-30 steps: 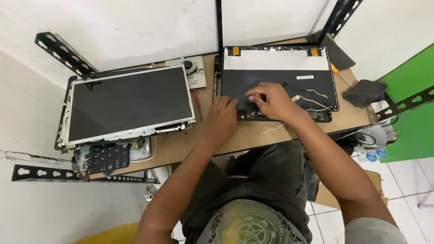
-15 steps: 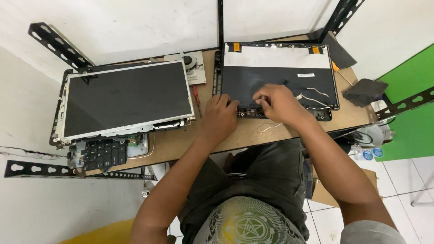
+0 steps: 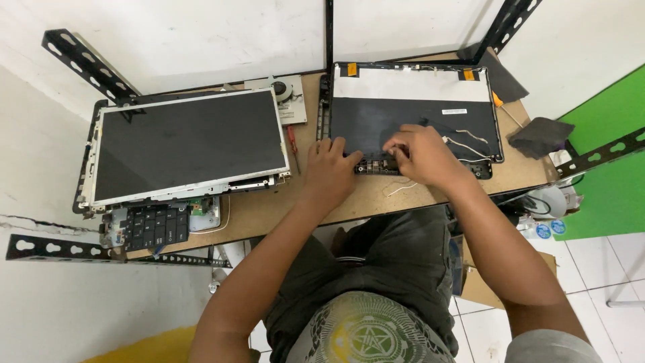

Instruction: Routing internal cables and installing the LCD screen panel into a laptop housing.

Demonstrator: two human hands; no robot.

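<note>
A black laptop lid shell (image 3: 403, 114) lies open-side up on the wooden table (image 3: 349, 198), with a white strip along its far edge and thin wires at its right. My left hand (image 3: 330, 168) rests flat on the shell's near left edge, pressing it down. My right hand (image 3: 420, 153) has its fingers pinched at the shell's near edge by the hinge area. What the fingertips grip is hidden.
A bare laptop screen panel (image 3: 188, 144) lies at the left over a laptop base with a keyboard (image 3: 154, 225). A cooling fan (image 3: 285, 94) and a red screwdriver (image 3: 292, 142) sit between them. Dark cloths (image 3: 541, 134) lie at the right. Black slotted metal bars frame the table.
My right hand has slid slightly down toward the shell's near edge. My left hand has stayed on the near left edge. The view has shifted a little.
</note>
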